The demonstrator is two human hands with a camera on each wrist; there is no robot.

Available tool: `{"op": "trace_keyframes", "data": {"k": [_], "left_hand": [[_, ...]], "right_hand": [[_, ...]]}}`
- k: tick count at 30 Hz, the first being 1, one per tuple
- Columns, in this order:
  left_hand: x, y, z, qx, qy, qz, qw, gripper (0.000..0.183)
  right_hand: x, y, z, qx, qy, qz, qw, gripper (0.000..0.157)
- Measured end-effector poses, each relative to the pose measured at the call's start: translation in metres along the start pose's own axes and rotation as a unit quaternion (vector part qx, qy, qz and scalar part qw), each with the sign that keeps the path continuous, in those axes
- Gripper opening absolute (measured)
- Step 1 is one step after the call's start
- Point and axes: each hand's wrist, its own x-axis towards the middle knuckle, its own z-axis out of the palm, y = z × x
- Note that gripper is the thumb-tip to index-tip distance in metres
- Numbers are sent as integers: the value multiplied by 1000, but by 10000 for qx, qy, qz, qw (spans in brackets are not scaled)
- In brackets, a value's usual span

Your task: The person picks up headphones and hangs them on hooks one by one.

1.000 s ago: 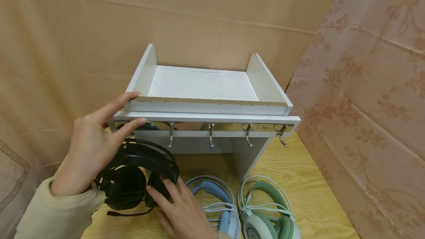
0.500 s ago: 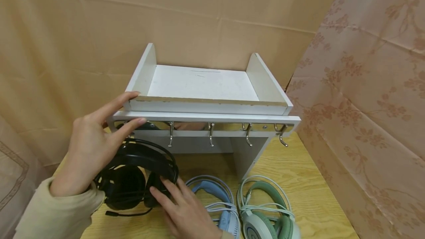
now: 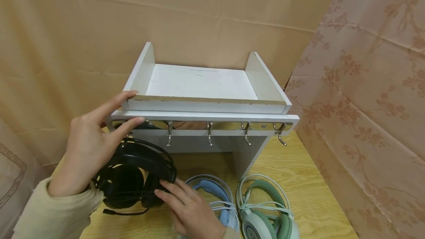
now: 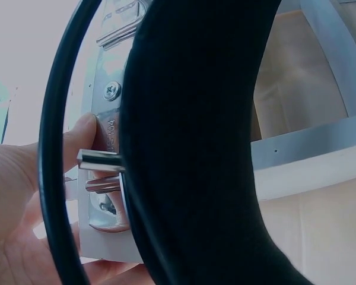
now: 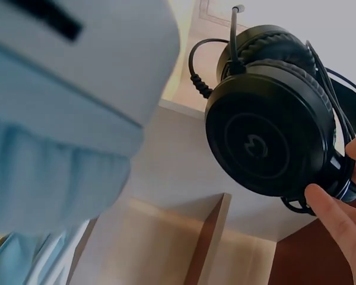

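A black headset (image 3: 146, 158) with a boom microphone hangs by its headband at the left end of a white shelf (image 3: 206, 106). My left hand (image 3: 87, 139) grips that end of the shelf, forefinger on top and thumb over the metal hook rail. In the left wrist view, the padded headband (image 4: 190, 130) crosses close in front of a hook (image 4: 101, 159). My right hand (image 3: 196, 209) is at the right ear cup with extended fingers. The right wrist view shows its fingertips at the edge of the ear cup (image 5: 255, 142), near the hinge.
Several more metal hooks (image 3: 210, 134) line the shelf's front. On the wooden table (image 3: 318, 194) lie a blue headset (image 3: 212, 191) and a green headset (image 3: 273, 192), both with bundled cables. Beige cloth (image 3: 199, 14) hangs behind, floral cloth (image 3: 372, 102) on the right.
My right hand has drawn slightly to the right along the ear cup, with less of it overlapping the cup. The left hand keeps its grip on the shelf.
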Motion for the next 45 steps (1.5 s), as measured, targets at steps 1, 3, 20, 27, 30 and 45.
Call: {"op": "trace_keyframes", "data": {"k": [1, 3, 20, 27, 30, 45], "left_hand": [[0, 0, 0, 6, 4, -6, 10000, 56], [0, 0, 0, 14, 19, 2, 10000, 56], [0, -1, 0, 60, 53, -15, 10000, 56], [0, -2, 0, 67, 26, -26, 10000, 57], [0, -2, 0, 59, 38, -9, 10000, 57], [0, -2, 0, 55, 63, 19, 10000, 55]], "right_hand": [[0, 1, -1, 63, 19, -16, 10000, 54], [-1, 2, -3, 242, 128, -55, 9996, 48], [0, 7, -4, 671, 1111, -86, 9915, 30], [-2, 10, -6, 845, 1275, -19, 9882, 26], [-5, 12, -6, 717, 1476, 74, 9864, 20], [-31, 22, -13, 591, 716, 1272, 9875, 20]]}}
